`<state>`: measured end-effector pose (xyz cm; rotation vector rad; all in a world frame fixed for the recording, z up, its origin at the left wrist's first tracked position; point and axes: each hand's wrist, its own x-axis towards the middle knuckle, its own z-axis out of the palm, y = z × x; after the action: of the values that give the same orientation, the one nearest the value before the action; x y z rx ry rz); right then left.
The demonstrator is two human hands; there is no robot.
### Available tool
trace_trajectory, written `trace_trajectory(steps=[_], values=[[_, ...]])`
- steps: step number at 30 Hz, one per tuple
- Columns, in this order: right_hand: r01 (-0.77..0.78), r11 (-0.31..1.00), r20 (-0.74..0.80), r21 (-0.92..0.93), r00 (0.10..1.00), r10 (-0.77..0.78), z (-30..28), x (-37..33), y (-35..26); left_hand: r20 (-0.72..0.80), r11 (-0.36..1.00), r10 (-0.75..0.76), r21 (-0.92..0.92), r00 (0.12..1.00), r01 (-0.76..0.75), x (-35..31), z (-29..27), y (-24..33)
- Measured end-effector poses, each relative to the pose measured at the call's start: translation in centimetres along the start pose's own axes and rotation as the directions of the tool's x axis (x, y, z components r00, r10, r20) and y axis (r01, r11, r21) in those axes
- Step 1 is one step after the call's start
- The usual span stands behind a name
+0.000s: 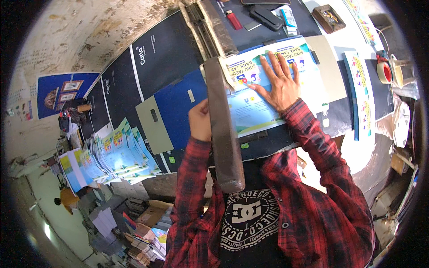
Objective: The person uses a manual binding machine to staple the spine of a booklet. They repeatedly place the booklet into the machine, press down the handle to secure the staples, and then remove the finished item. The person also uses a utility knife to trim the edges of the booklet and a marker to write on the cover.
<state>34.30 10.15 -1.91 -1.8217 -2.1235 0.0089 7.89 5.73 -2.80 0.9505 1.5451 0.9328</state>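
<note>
A long brown lever [222,129] of what looks like a guillotine paper cutter runs toward my body between my hands. My right hand [282,87] lies flat with spread fingers on printed, colourful sheets [250,114], right of the lever. Close along the lever's left side is my left hand [199,121], its fingers curled and partly hidden behind the lever. What they hold, if anything, does not show. Beneath that hand a blue board [178,105] lies on the dark worktop.
Fanned printed sheets [120,154] are piled at the left edge. A narrow printed stack [359,96] and a tape roll [383,72] lie right. Toward the back are a black case [266,18], a red lighter [233,20] and a small wooden tray [328,18]. Another person [69,199] is far left.
</note>
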Motion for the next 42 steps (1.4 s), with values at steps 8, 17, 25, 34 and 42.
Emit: trace_trajectory(steps=[8,17,25,34,42], values=[[0.054,0.997,0.049,-0.048,0.997,-0.052,-0.8,0.2,-0.2,0.183,0.362,0.501,0.843,0.846,-0.398,-5.9,3.8,-2.2],[0.158,0.981,0.122,-0.113,0.982,-0.144,-2.4,0.5,8.9,0.153,0.410,0.548,0.808,0.823,-0.423,-6.6,3.6,-0.8],[0.241,0.882,0.059,0.406,0.956,-0.288,-22.1,5.7,-14.2,0.138,0.415,0.583,0.796,0.800,-0.440,-6.1,3.4,-1.7],[0.241,0.962,0.348,0.128,0.897,-0.271,-15.4,-0.7,-15.0,0.154,0.448,0.560,0.771,0.814,-0.454,-6.3,3.2,-1.0],[0.304,0.945,0.006,0.117,0.952,-0.307,-6.8,-4.8,-14.4,0.095,0.459,0.590,0.777,0.802,-0.431,-6.4,3.4,-1.9]])
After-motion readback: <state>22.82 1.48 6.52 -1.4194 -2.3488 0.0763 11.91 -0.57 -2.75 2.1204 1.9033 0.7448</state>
